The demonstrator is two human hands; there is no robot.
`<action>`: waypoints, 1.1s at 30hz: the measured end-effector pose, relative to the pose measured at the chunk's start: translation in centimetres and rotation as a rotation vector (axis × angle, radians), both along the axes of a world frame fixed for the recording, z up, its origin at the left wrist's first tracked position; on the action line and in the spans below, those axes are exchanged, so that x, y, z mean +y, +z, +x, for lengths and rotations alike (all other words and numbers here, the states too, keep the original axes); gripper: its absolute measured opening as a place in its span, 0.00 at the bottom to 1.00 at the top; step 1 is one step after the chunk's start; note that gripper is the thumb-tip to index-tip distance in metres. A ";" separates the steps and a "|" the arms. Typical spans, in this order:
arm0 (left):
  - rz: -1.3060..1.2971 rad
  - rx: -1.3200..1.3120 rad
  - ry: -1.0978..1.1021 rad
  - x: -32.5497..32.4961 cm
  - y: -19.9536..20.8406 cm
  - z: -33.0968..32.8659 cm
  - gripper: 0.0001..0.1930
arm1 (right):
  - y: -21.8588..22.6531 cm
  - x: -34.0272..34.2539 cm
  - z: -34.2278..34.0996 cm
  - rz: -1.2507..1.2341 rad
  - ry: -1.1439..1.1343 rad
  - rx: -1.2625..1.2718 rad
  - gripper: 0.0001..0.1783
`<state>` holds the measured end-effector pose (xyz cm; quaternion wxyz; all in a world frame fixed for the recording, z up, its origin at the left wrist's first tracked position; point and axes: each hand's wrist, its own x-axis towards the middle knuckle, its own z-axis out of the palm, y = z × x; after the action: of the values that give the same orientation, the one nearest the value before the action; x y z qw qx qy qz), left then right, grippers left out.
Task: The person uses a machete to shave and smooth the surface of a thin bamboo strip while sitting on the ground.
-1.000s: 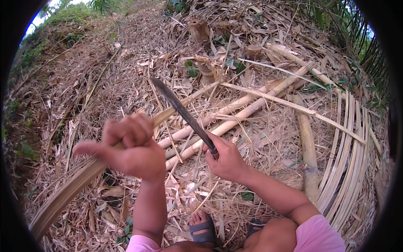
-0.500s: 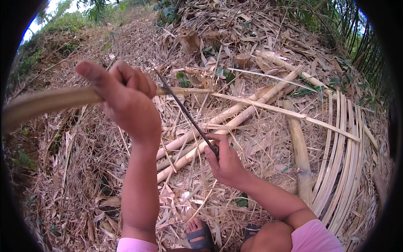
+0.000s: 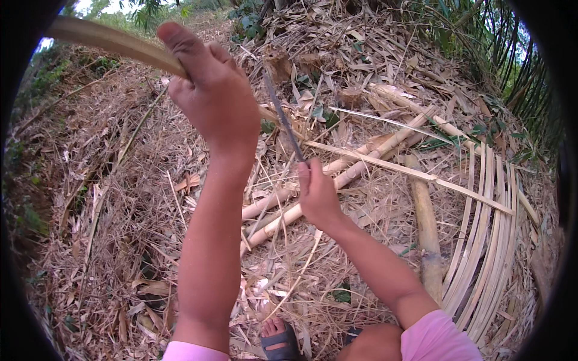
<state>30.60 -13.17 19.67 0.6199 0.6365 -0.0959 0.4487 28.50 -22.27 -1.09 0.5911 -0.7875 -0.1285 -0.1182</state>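
Presently clamping the left hand (image 3: 215,99) round a bamboo strip (image 3: 120,45) at upper left, the right hand (image 3: 320,197) round a knife (image 3: 280,114); seemingly partway through, with split strips (image 3: 495,234) at right and unsplit poles (image 3: 349,175) between.

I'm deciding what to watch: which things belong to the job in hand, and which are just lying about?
Belong to the job:
knife, in right hand
bamboo strip, in left hand
pale strips at right, probably

Apparently lying about:
dry leaf litter
bamboo poles, use unclear
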 end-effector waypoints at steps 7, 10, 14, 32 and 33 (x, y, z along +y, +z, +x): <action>-0.136 0.017 -0.009 0.6 -0.5 -1.3 0.36 | 0.6 0.0 -1.1 0.177 0.046 -0.098 0.15; -0.105 0.024 0.075 0.9 -1.4 -1.7 0.35 | -1.8 0.5 0.4 -0.032 0.012 -0.071 0.14; -0.208 0.003 -0.008 3.0 -1.7 -2.7 0.34 | 1.7 -0.2 -2.4 0.112 0.046 -0.180 0.13; -0.502 -0.050 0.107 6.1 -6.6 -8.1 0.33 | -4.2 1.0 -3.7 -0.263 0.120 -0.048 0.14; -0.501 -0.069 0.083 7.0 -7.0 -8.4 0.33 | -3.6 1.1 -4.3 -0.227 0.108 -0.081 0.14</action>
<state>22.21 -6.20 12.63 0.7358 0.4507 0.0236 0.5049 24.19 -21.15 -4.70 0.4982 -0.8358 -0.2068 -0.1027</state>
